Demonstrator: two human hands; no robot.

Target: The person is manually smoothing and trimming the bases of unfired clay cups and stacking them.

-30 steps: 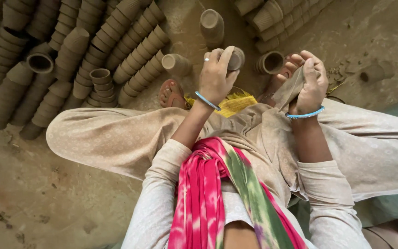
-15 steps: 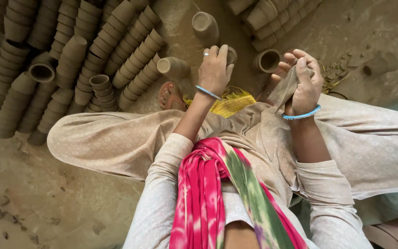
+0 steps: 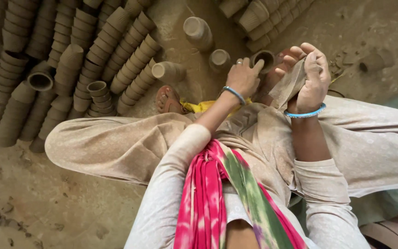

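stacked clay cups (image 3: pixel 130 60) crowd the left; loose cups (image 3: pixel 198 32) ahead; bare floor (image 3: pixel 374 27) right.

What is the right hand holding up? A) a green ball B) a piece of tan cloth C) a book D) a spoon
B: the right hand grips a tan piece of cloth between its fingers, while the left hand rests on a small clay cup.

A single camera sits on the person's head and looks steeply down over the chest and lap, close to both hands (image 3: pixel 277 76), and takes in the dirt floor (image 3: pixel 47 207) and the stacked clay cups (image 3: pixel 70 60) ahead.
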